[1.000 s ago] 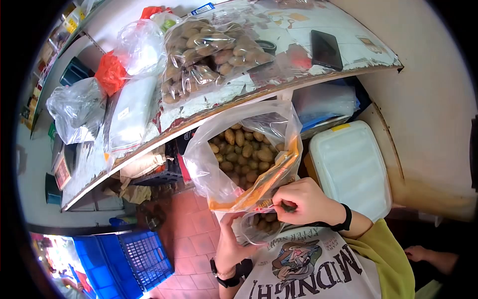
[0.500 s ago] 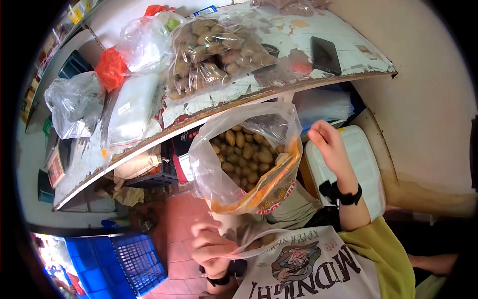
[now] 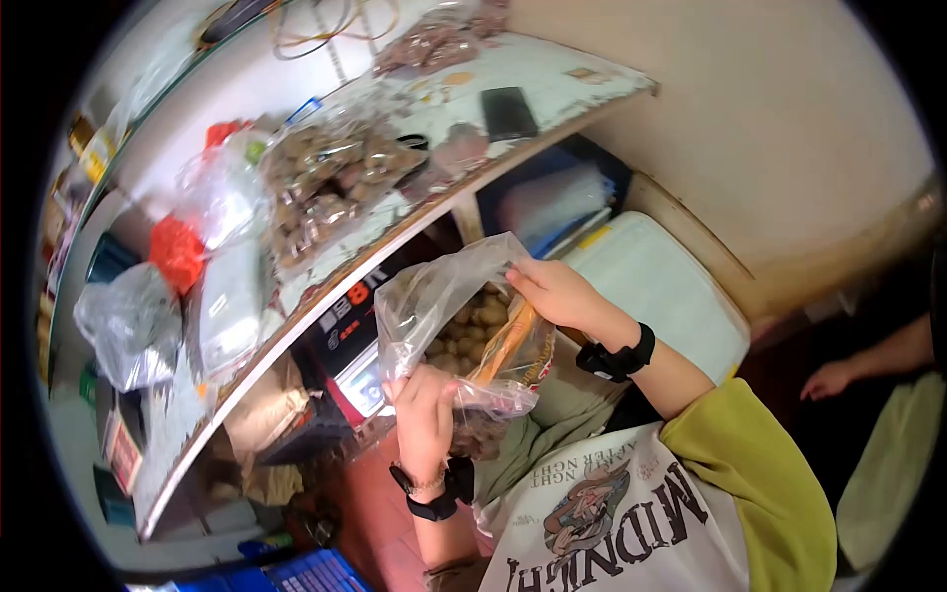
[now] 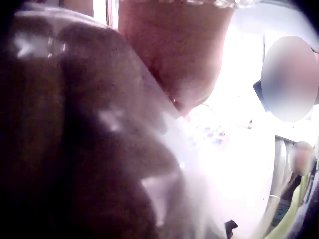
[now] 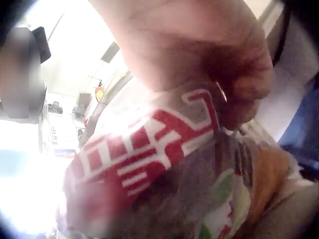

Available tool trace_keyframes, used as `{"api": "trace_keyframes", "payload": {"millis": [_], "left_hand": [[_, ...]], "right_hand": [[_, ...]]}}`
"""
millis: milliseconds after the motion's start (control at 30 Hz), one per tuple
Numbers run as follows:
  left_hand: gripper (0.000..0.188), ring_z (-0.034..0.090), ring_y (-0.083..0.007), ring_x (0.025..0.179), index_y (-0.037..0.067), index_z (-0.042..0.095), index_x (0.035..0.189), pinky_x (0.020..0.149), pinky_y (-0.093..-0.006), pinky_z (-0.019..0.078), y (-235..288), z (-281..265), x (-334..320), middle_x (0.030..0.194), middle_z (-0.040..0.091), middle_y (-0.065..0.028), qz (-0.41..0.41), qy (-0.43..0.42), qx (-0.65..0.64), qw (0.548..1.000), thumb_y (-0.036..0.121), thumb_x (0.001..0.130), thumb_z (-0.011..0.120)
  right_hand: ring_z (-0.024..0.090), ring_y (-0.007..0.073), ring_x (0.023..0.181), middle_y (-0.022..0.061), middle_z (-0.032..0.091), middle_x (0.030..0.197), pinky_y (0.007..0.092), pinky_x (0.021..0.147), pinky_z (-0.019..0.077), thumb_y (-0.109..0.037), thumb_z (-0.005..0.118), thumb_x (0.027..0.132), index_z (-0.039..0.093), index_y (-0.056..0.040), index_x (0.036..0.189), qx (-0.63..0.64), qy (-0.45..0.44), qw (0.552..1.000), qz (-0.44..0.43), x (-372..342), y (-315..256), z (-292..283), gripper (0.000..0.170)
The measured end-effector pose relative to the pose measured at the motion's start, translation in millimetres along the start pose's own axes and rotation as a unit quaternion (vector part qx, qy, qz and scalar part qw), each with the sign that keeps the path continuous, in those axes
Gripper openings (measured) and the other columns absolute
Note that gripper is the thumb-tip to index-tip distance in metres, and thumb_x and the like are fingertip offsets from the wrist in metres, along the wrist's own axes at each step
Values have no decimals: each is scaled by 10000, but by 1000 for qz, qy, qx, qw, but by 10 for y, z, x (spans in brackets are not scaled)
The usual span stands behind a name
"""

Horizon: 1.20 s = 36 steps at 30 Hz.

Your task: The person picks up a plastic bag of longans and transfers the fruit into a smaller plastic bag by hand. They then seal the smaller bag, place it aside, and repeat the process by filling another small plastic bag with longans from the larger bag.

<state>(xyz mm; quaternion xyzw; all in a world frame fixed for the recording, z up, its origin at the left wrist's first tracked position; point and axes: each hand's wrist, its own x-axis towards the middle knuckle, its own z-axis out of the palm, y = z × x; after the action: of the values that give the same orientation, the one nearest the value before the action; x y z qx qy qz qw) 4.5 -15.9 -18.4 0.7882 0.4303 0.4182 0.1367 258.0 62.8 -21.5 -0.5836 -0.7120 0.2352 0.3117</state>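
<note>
A large clear plastic bag [image 3: 434, 286] with orange and red print stands open at the person's lap, filled with brown oval fruits [image 3: 464, 340]. The left hand [image 3: 424, 409] grips its near left rim, fingers curled over the film. At the opposite right rim, the right hand [image 3: 557, 291] pinches the plastic between thumb and fingers. Red printing on the bag [image 5: 144, 144] shows up close under the right hand [image 5: 199, 50] in the right wrist view. Below the large bag, a smaller clear bag [image 3: 480, 436] with brown contents lies on the lap, mostly hidden.
On the worn shelf [image 3: 395, 207] lie filled fruit bags [image 3: 326, 178], a black phone [image 3: 508, 113] and a stack of clear bags [image 3: 232, 316]. A white lidded box [image 3: 661, 286] stands right of the lap. Another person's hand [image 3: 829, 380] shows at the far right.
The left hand has left the small bag and moved up to the large bag's rim. The right hand went from the small bag, through the air, to the large bag's right rim. The view has turned.
</note>
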Motion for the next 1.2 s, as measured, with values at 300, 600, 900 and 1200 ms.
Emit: {"api": "trace_keyframes", "payload": {"millis": [300,600,900,1200], "left_hand": [[212,482,-230,633,6,533,724,638,-328,391,64,482,266,703,538,-73,25,0,-270,962,113,892,602],[258,555,-101,791,48,504,858,762,-256,451,538,905,1465,857,594,-35,-138,-132,-575,796,267,991,535],[236,515,-65,743,66,529,832,710,-220,427,989,2220,2216,814,576,9,-249,-320,-576,710,247,975,581],[231,395,-49,679,94,538,805,626,-203,314,533,3577,1974,737,454,68,-206,-554,-459,663,251,970,572]], "right_hand": [[608,226,742,63,659,801,369,661,462,-258,510,978,618,3,891,313,134,938,62,-644,606,-230,296],[487,105,690,-25,511,757,259,634,419,-181,515,986,550,-74,864,743,203,603,208,-801,858,-801,166],[400,118,622,-21,391,679,278,636,388,-224,445,1016,422,-124,743,817,270,499,104,-1247,1967,-1115,291],[547,136,778,14,544,837,280,774,468,-241,455,1019,531,-99,901,739,490,426,179,-1719,2847,-950,200]]}}
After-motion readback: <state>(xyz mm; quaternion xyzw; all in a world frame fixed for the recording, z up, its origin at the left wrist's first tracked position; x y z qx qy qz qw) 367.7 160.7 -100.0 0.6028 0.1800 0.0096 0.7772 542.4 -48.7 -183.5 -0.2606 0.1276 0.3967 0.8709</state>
